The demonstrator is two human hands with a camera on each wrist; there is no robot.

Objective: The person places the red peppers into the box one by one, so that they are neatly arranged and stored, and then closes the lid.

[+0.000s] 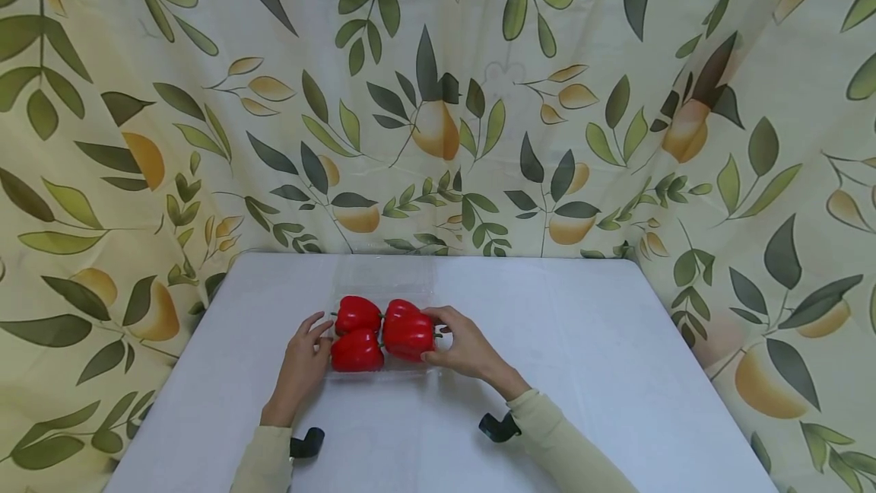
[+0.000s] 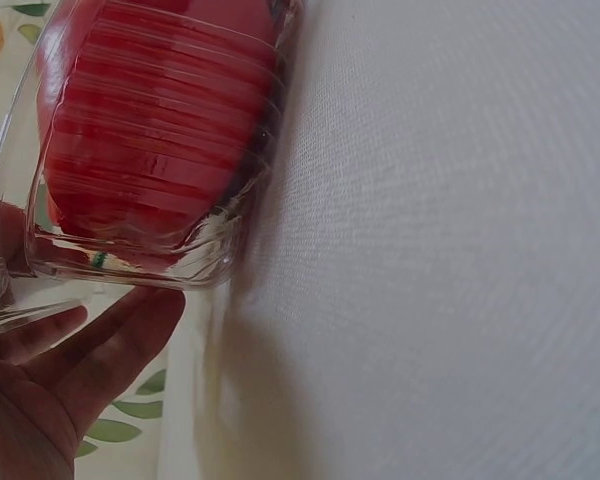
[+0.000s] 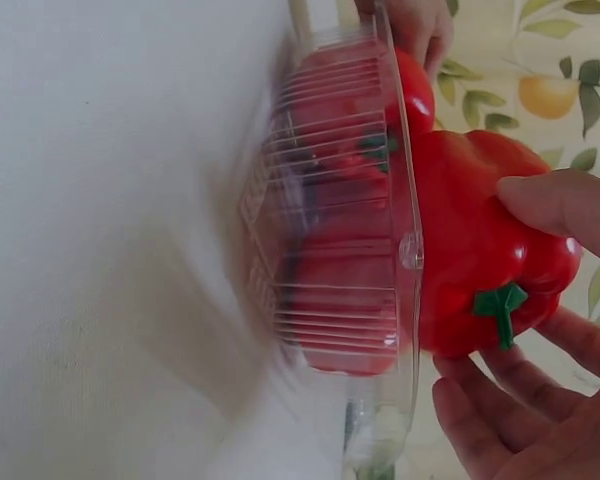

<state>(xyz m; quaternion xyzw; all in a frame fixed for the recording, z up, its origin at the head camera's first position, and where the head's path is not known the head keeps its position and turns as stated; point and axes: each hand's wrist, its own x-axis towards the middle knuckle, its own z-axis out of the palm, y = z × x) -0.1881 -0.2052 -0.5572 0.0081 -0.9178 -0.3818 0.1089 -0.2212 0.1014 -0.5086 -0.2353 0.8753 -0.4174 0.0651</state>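
a pale curtain (image 1: 438, 181) with printed leaves and fruits filled the back and both sides of the head view. before it was the white surface (image 1: 561, 310). on this surface, toward its far edge, stood a clear plastic container (image 1: 404, 376) with ribbed walls, and its clear flap (image 1: 383, 274) lay behind it, on the side of the curtain. from the near side came the right sleeve (image 1: 571, 440) and the left sleeve (image 1: 263, 459), both of light green colour

the right hand (image 1: 468, 345) was at the right side of the container. its fingers (image 3: 475, 425) were clamped on a red pepper (image 1: 409, 336), with the thumb (image 3: 555, 205) on the opposite side, and this pepper was mostly above the container's rim. the left hand (image 1: 301, 364) was at the left end of the container, with the fingers apart and slightly bent; how firmly they touched the plastic, i could not tell

in the left half of the container lay a rear pepper (image 1: 358, 315) and a front pepper (image 1: 357, 351), side by side. a fourth pepper (image 1: 400, 307), in the right half, was partly covered by the held one

near the wrists showed a left black piece (image 1: 308, 443) and a right black piece (image 1: 499, 427). smallest was the green stem (image 3: 501, 302) of the held pepper, which pointed toward the right hand
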